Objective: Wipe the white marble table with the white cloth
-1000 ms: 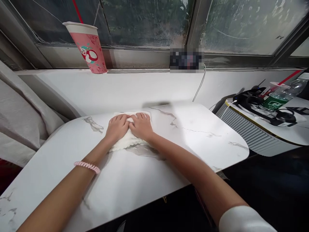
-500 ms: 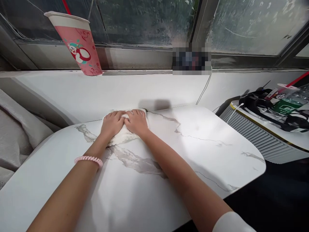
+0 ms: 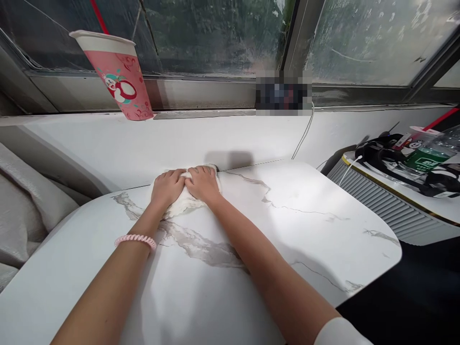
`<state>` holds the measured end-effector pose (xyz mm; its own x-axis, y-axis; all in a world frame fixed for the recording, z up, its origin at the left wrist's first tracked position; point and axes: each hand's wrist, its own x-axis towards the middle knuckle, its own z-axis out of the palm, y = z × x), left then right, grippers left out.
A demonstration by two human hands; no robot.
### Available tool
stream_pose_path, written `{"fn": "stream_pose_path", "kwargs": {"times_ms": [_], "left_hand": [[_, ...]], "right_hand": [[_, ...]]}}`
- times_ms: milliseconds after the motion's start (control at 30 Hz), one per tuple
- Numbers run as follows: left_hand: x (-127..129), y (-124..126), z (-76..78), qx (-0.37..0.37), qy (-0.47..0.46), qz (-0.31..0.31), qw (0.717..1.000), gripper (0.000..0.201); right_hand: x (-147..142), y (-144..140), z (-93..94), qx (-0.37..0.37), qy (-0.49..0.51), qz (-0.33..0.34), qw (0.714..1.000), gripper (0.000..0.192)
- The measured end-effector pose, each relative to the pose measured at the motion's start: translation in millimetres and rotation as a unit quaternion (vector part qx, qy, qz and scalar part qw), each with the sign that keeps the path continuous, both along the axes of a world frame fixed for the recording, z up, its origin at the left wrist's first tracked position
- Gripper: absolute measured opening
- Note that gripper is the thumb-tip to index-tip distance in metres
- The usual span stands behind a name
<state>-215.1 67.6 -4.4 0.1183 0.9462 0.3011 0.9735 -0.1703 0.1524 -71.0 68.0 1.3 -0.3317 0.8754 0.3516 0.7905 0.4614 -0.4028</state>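
Cloth [image 3: 187,203] Lying Beneath Two Hands Beside the Wall

A pale cloth is lying flat at the far edge of the white table [image 3: 305,191], left of the middle and right beside the white wall [image 3: 172,143]. The left hand [image 3: 167,187] and the right hand [image 3: 203,182] are resting palm down on top of it, side by side, with fingers extended toward the wall and thumbs nearly meeting. Both are lying flat rather than pinching. A pink coil band [image 3: 135,238] is circling the left forearm, and a white sleeve [image 3: 339,333] is showing on the right arm.

The tabletop is catching a soft glare on its right half, while grey-brown veins [image 3: 212,249] are running across its middle and right. A shadow [image 3: 230,158] is falling on the wall just beyond the cloth.

Above, a pink paper cup [image 3: 124,88] with a red straw [image 3: 98,17] is standing on the ledge before a streaked window [image 3: 215,38]. Farther right, a blurred-out object [image 3: 283,93] is sitting there, with a pale cord [image 3: 304,134] hanging beside it. Grey fabric [image 3: 21,201] is bunching at the left, and a ridged cabinet [image 3: 381,201] is holding a green-labelled bottle [image 3: 427,160] and black straps [image 3: 377,155].
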Motion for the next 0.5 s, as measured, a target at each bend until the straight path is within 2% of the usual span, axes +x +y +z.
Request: {"fn": "stream_pose_path", "kwargs": {"times_ms": [100,300,400,500], "left_hand": [[6,-9,1.1,0.015,-0.019,0.042,0.999,0.047],[15,-41,2.5,0.044,-0.033,0.040,0.998,0.046],[17,-66,3.2,0.044,-0.035,0.030,0.998,0.046],[18,-104,1.6,0.064,-0.031,0.018,0.997,0.044]], "right_hand": [[2,-5,-1.0,0.011,-0.011,0.009,1.000,0.028],[7,-28,-3.5,0.029,-0.015,0.025,0.999,0.031],[10,-51,-4.9,0.039,-0.016,0.030,0.999,0.032],[14,-88,-5.8,0.041,-0.019,0.036,0.998,0.033]]}}
